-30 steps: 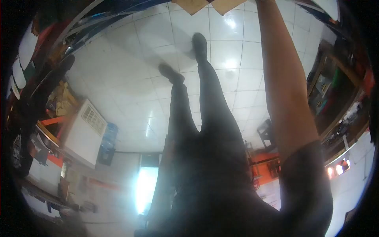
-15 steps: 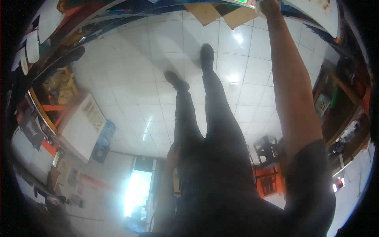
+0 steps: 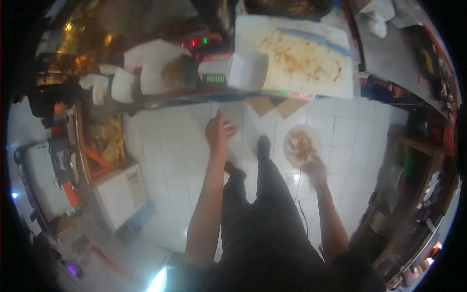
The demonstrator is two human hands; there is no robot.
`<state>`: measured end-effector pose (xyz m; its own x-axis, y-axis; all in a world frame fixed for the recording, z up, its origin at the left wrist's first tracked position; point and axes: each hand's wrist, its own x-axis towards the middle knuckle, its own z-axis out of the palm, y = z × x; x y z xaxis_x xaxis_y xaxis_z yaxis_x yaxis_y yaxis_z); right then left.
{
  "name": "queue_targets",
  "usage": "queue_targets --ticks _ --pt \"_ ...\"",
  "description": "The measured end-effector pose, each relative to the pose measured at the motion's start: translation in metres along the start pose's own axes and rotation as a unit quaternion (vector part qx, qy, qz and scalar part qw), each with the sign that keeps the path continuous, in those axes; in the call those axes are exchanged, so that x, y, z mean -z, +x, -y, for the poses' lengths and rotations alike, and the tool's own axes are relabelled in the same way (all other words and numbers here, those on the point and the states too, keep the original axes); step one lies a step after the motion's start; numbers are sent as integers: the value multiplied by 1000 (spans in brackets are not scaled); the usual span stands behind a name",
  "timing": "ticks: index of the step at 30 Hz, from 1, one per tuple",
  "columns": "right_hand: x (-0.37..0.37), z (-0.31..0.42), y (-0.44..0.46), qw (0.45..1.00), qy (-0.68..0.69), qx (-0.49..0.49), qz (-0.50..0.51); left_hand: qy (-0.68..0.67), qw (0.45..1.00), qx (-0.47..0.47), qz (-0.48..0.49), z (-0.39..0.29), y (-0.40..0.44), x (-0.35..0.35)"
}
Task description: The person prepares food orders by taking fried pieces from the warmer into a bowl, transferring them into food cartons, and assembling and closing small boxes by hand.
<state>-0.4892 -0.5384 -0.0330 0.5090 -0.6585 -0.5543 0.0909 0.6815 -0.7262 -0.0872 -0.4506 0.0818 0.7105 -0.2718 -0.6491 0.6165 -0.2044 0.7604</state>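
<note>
My right hand [image 3: 315, 171] is closed on the near edge of a round, pale plate [image 3: 293, 158] bearing brownish food pieces, held over the floor. To the left, my left hand [image 3: 220, 130] is raised below the counter edge with its fingers apart and nothing in it. Beyond both hands, a white cutting board [image 3: 343, 80] lies on the counter, scattered with brown crumbs, and a long bluish knife-like tool [image 3: 318, 41] rests across its far part. A white box-shaped container [image 3: 243, 70] stands against the board's left side.
White containers [image 3: 123, 86] and a device with red and green lights [image 3: 200, 42] are on the counter's left part. A white appliance [image 3: 119, 194] stands at the left. Wooden shelving [image 3: 406, 194] is on the right. Cardboard flaps [image 3: 293, 107] hang below the counter.
The view has tilted up to show the counter. My right hand has come back from the counter with the plate in it. My left hand has risen from beside my leg.
</note>
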Motion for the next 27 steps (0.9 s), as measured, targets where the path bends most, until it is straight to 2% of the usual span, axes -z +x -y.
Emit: queue_targets --ticks 1,3,4,8,10,12,13,15,17,19,20,21,23,24,26,27 --pt "2 7 -15 1000 -5 -9 -13 -1 1000 -19 15 -21 11 -25" --pt "-7 24 -39 999 2 15 -37 21 999 27 12 -55 27 -66" --pt "-13 37 -45 998 2 15 -64 23 999 9 29 -58 38 -74" --pt "-22 79 -56 994 28 24 -101 -3 997 -42 64 -48 94 -66" --pt "-34 98 -60 988 -54 95 -106 9 995 -56 87 -57 98 -68" --pt "-59 126 -69 986 -43 107 -120 4 999 18 50 -67 83 -61" --pt "-72 135 -70 983 -42 121 -129 5 999 15 47 -65 82 -56" --pt "-83 139 -62 981 -33 138 -129 43 994 -15 100 -58 91 -62" --pt "-93 141 -56 980 8 173 -93 17 995 -26 98 -48 117 -65" --pt "-94 134 -40 977 -46 136 -157 65 995 -61 33 -53 113 -63" --pt "-96 134 -32 980 4 160 -114 50 997 -56 36 -53 114 -56" --pt "-104 141 -24 983 13 131 -131 140 985 -89 48 -55 121 -46" --pt "-127 163 -12 984 3 144 -109 289 948 -127 41 -56 132 -30" --pt "-133 172 -2 982 -1 148 -113 313 932 -182 34 -30 163 -20" --pt "-136 188 21 983 -114 96 -111 361 886 -291 7 21 221 0" --pt "-142 198 26 982 -116 98 -115 377 876 -301 14 10 205 -7"
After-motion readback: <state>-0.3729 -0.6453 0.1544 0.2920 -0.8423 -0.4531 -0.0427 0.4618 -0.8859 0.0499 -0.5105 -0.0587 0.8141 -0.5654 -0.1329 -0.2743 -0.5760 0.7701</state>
